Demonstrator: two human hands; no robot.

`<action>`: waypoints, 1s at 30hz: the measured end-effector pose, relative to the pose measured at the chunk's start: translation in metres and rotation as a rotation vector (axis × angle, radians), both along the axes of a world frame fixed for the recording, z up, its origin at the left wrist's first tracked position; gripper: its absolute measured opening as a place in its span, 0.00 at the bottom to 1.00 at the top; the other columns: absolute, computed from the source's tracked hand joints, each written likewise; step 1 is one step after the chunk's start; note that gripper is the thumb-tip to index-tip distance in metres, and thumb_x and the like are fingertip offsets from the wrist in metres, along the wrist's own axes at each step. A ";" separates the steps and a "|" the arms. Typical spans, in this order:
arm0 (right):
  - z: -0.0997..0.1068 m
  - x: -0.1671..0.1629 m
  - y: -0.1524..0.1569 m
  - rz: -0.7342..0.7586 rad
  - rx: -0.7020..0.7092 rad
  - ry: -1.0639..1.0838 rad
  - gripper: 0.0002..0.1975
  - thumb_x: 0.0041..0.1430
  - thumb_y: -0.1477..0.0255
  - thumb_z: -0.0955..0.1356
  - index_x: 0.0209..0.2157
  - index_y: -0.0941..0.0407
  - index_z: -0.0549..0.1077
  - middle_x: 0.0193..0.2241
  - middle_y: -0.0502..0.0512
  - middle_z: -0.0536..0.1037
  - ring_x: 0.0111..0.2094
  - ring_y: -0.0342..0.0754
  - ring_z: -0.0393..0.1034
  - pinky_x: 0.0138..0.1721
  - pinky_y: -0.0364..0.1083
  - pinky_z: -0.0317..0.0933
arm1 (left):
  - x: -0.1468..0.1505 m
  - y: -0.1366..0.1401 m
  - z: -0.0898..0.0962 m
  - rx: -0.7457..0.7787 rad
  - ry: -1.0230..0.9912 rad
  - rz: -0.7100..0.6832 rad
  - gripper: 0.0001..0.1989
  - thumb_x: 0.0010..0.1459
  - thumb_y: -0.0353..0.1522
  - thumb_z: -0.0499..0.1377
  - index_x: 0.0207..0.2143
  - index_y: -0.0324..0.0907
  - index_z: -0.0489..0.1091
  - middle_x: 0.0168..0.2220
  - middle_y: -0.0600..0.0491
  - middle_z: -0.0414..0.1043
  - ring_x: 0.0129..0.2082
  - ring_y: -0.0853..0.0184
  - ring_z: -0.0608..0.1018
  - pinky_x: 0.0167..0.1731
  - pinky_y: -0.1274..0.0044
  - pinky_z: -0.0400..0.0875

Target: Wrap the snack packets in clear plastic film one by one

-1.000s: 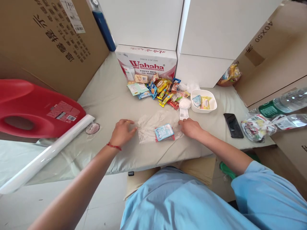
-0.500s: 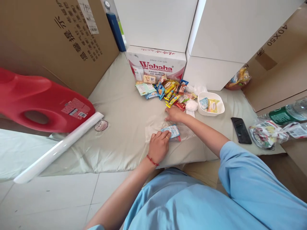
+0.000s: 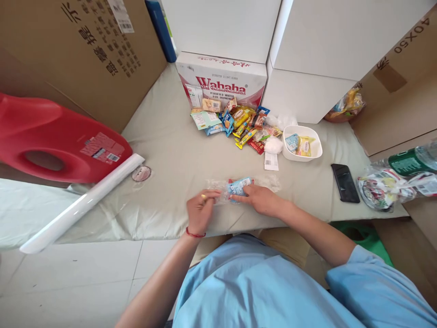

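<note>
In front of me lies a sheet of clear plastic film (image 3: 271, 182), crumpled on the cloth. On it rests a small blue snack packet (image 3: 239, 186) with a bit of red packaging beneath. My right hand (image 3: 262, 199) has its thumb and fingers on the packet's right side, holding it down. At the left end of the film is my left hand (image 3: 201, 209), wearing a ring and a red bracelet. Its fingers are pinched at the film's edge. Exactly how much film lies between them is hidden.
Behind stands a Wahaha carton (image 3: 221, 84) with a pile of snacks (image 3: 244, 125) before it. To the right are a white bowl (image 3: 303, 157) holding packets, and a phone (image 3: 345, 183). A white roll (image 3: 83, 202) and a red jug (image 3: 64, 146) lie at left.
My right hand has come back from beside the snack pile onto the blue packet. My left hand has left the packet and moved left to the film's edge. The film is now narrower.
</note>
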State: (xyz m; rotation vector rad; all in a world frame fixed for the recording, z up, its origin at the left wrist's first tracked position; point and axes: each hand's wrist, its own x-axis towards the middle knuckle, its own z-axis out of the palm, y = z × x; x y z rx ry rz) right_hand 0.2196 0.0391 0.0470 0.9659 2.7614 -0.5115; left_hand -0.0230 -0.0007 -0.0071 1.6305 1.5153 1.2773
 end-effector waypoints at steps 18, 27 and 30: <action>-0.006 0.011 0.009 -0.137 -0.217 0.412 0.16 0.64 0.79 0.65 0.49 0.55 0.79 0.43 0.57 0.77 0.45 0.51 0.70 0.51 0.50 0.65 | 0.067 0.017 0.041 -0.228 0.198 -0.133 0.14 0.60 0.30 0.52 0.42 0.41 0.77 0.44 0.46 0.78 0.46 0.61 0.80 0.50 0.69 0.76; -0.005 0.042 0.004 -0.857 0.158 0.174 0.10 0.62 0.69 0.70 0.45 0.55 0.77 0.58 0.66 0.70 0.58 0.62 0.63 0.55 0.55 0.63 | 0.078 -0.003 0.027 -0.093 0.693 -0.214 0.23 0.58 0.23 0.54 0.56 0.40 0.71 0.55 0.41 0.71 0.53 0.54 0.73 0.50 0.63 0.73; 0.010 0.021 0.008 -0.805 0.098 0.283 0.07 0.67 0.71 0.66 0.44 0.55 0.75 0.46 0.60 0.76 0.47 0.53 0.70 0.47 0.48 0.64 | 0.079 -0.005 0.033 -0.086 0.811 -0.202 0.21 0.63 0.26 0.53 0.57 0.43 0.72 0.56 0.42 0.73 0.51 0.53 0.74 0.45 0.62 0.71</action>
